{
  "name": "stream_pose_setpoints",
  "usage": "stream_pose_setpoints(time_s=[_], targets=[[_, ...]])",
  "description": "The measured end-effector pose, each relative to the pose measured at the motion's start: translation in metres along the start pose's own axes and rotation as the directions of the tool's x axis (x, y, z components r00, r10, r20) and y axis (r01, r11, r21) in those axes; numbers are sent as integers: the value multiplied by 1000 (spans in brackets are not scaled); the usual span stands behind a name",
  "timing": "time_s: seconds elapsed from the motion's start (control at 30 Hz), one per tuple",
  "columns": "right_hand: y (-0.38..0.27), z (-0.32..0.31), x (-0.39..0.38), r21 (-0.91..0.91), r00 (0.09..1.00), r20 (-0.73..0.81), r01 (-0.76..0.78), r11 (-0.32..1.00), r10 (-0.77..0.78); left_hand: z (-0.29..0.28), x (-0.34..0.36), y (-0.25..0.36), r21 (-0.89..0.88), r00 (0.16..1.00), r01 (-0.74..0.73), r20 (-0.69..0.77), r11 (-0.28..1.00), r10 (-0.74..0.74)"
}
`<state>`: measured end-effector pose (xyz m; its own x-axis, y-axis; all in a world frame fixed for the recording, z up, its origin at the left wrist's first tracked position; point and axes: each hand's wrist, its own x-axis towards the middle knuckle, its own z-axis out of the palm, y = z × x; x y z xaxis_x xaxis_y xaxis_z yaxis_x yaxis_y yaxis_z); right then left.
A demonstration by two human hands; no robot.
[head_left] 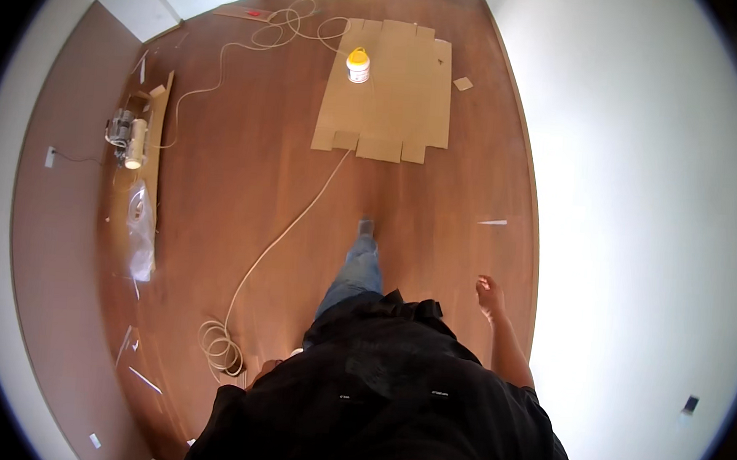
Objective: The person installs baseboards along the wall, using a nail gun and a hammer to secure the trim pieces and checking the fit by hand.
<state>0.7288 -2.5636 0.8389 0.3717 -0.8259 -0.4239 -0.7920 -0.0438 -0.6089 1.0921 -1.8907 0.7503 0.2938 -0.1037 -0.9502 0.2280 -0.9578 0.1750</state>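
The right hand [490, 298] hangs with loosely half-curled, bare fingers, near a white strip [493, 222] on the wood floor [435, 242]. The left hand [269, 368] is mostly hidden by the black shirt [402, 375]; its grip I cannot tell. Just left lies a coiled beige hose [219, 349]; farther ahead, a yellow-lidded white tub [358, 69] stands on flattened cardboard [406, 106].

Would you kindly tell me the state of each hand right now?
Left hand: mostly hidden by the shirt; its state cannot be told.
Right hand: loosely curled; whether it holds anything cannot be told.
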Motion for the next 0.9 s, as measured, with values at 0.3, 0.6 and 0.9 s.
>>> stream_pose_setpoints(time_s=[0.3,0.6,0.9], targets=[[59,-52,169,318,965,56,-261,912,256,-152,163,525,-220,935,-338,-189,915,300],[-88,-105,448,-149,874,269,-377,914,405,-317,155,1029,-288,606,-790,-503,542,616],[-350,-265,957,-180,970,140,-172,968,199,-183,228,918,-102,979,-171,-133,980,157]])
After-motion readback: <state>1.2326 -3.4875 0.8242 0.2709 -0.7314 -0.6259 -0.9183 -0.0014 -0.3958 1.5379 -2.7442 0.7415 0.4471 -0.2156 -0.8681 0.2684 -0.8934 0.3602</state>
